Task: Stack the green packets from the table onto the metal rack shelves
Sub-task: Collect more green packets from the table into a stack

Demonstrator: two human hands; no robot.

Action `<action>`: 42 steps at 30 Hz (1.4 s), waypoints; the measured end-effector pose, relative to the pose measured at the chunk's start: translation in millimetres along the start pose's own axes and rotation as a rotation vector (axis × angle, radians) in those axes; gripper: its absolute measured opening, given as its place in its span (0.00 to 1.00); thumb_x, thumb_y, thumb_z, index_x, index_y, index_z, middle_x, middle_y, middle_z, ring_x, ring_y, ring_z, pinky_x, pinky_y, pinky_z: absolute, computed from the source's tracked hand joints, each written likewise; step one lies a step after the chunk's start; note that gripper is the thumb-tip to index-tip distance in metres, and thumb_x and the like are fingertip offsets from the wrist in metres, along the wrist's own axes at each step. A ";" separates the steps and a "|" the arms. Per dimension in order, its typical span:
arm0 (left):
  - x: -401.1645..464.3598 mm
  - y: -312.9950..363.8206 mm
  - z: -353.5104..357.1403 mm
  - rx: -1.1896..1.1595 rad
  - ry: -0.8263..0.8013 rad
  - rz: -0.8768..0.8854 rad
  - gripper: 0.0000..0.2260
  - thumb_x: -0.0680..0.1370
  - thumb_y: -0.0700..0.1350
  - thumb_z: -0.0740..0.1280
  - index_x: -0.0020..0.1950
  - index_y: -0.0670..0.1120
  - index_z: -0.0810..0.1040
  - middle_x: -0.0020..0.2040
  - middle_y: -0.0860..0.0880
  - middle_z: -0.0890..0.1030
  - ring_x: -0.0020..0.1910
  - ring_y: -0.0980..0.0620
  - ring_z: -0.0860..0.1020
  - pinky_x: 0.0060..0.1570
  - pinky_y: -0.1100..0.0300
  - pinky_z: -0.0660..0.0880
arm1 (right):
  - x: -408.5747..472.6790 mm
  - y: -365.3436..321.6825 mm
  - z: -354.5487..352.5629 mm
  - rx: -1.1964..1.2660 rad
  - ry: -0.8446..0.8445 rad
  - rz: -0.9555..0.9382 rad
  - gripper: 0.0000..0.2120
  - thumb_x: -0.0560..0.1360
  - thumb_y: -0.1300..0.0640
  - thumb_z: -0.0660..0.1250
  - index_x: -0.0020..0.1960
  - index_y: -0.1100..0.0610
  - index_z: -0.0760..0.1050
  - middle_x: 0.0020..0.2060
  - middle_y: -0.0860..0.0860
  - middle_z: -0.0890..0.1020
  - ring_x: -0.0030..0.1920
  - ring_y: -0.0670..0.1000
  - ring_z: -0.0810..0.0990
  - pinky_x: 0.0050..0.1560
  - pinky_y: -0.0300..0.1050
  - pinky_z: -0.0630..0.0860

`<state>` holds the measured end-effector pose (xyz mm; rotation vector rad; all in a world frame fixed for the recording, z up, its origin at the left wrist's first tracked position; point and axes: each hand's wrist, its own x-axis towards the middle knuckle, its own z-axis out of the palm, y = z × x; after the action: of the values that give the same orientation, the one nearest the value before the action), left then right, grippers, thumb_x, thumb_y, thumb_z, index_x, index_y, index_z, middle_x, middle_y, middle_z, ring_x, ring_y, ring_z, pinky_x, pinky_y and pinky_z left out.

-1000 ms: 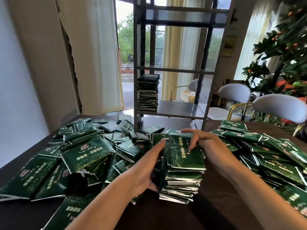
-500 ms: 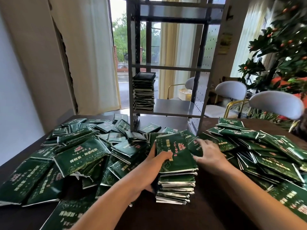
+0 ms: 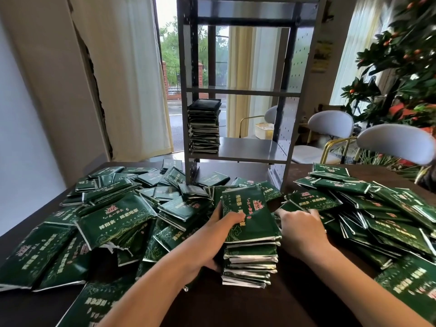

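Packets in green foil cover most of the dark table (image 3: 236, 310), lying loose in two spreads: one on the left (image 3: 113, 220) and one on the right (image 3: 382, 215). Between them, at the near centre, stands a squared stack of packets (image 3: 250, 253) resting on the table.

Left hand (image 3: 212, 241) grips the left side of this stack: thumb curled over the top packet's edge, fingers wrapped down the side. Right hand (image 3: 299, 227) lies palm down just right of the stack, fingers spread and fairly straight, fingertips on loose packets of the right spread; it holds nothing that can be seen. Whether it touches the stack itself cannot be told.

Metal rack (image 3: 238, 90) stands upright at the far side of the table, behind the spreads. Its lower shelf (image 3: 250, 149) carries one tall pile of packets (image 3: 204, 126) at the left end; the rest of that shelf surface is bare metal.

Two white chairs (image 3: 377, 140) and a plant with orange fruit (image 3: 405, 55) stand at right, curtains (image 3: 132, 67) at left.
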<state>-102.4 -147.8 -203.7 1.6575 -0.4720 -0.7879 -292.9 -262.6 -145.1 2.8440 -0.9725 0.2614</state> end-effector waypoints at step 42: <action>-90.2 47.6 0.6 -0.003 -0.055 0.198 0.35 0.82 0.45 0.64 0.82 0.56 0.46 0.75 0.56 0.58 0.78 0.48 0.56 0.74 0.54 0.56 | -16.8 -10.8 -141.9 1.501 0.082 0.278 0.03 0.81 0.62 0.64 0.51 0.55 0.75 0.48 0.55 0.80 0.42 0.53 0.81 0.32 0.41 0.79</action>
<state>-160.0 -98.0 -135.8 1.5622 -0.6623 -0.6878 -316.8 -219.6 -10.4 3.7152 -1.5861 1.7741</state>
